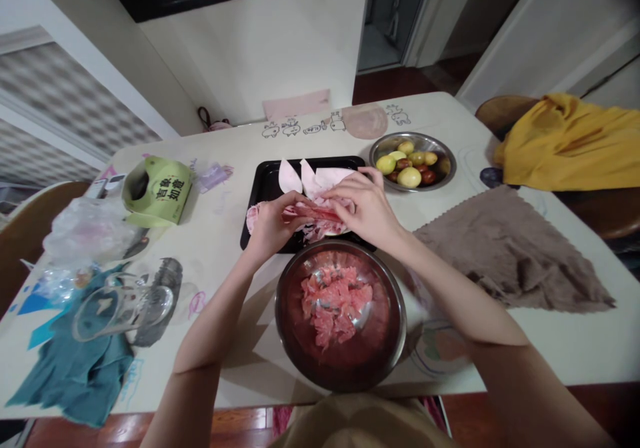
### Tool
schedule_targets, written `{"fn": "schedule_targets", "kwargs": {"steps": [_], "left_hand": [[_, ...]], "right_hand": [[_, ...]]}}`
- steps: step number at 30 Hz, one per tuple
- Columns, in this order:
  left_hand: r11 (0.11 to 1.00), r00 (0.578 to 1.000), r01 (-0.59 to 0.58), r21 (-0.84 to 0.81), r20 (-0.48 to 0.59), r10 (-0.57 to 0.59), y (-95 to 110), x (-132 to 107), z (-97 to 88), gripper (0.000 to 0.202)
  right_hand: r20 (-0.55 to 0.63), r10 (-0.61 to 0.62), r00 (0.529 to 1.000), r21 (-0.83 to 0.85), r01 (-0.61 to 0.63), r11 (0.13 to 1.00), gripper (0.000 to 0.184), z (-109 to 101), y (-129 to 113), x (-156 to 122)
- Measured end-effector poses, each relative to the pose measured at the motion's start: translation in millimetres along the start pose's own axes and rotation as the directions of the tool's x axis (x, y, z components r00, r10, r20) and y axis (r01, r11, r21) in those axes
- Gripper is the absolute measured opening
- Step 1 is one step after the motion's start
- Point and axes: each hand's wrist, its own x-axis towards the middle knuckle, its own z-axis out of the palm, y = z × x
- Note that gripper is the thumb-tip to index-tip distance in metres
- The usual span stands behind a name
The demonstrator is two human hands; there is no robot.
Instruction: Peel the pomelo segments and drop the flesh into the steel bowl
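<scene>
Both hands meet over a black tray [260, 188] and grip a pink-red pomelo segment [320, 213] with its pale membrane between them. My left hand [274, 225] pinches the segment's left end. On its other end, the fingers and thumb of my right hand [364, 203] are closed. Thick pale pink pieces of pomelo rind [290, 177] stand at the tray's back, and shreds of membrane [254, 216] lie about the hands. Just in front of the tray, a steel bowl [285, 341] holds torn pieces of pomelo flesh [335, 305].
Small fruits fill a second steel bowl [447, 158] at the back right. A brown cloth [515, 255] spreads to the right. On the left are a green paper bag [167, 191], plastic bags [90, 231], a clear glass jug [117, 311] lying sideways and a teal cloth [85, 375].
</scene>
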Motion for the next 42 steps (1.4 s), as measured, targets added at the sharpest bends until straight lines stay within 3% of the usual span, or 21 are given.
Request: {"fn": "schedule_targets", "kwargs": {"steps": [6, 11, 17, 24, 32, 36, 42], "left_hand": [[0.998, 1.0, 0.011, -0.057, 0.004, -0.011, 5, -2, 1.7, 0.023], [0.987, 1.0, -0.006, -0.163, 0.003, 0.007, 4, -1, 5.7, 0.044], [0.957, 0.999, -0.043, -0.286, -0.034, 0.035, 5, 0, 11.1, 0.036], [0.992, 0.994, -0.104, -0.078, 0.011, 0.105, 12, -3, 12.3, 0.037], [0.977, 0.974, -0.209, 0.034, 0.097, 0.205, 16, -6, 15.8, 0.057], [0.97, 0.967, -0.236, 0.051, 0.108, 0.23, 20, -7, 15.5, 0.057], [0.965, 0.966, -0.253, 0.068, 0.077, 0.248, 19, -8, 17.5, 0.051]], "right_hand": [[0.029, -0.028, 0.999, 0.03, 0.027, 0.999, 0.013, 1, -9, -1], [-0.028, -0.022, 0.999, -0.045, 0.021, 0.999, 0.016, 6, -15, -5], [-0.104, -0.071, 0.992, -0.153, 0.055, 0.987, 0.017, 8, -23, -10], [-0.098, -0.207, 0.973, -0.222, 0.181, 0.958, 0.019, 8, -24, -12], [-0.169, -0.173, 0.97, -0.242, 0.129, 0.962, 0.018, 8, -24, -14], [-0.207, -0.175, 0.963, -0.228, 0.126, 0.966, 0.016, 10, -25, -14], [-0.269, -0.072, 0.96, -0.161, 0.029, 0.987, 0.013, 14, -32, -12]]}}
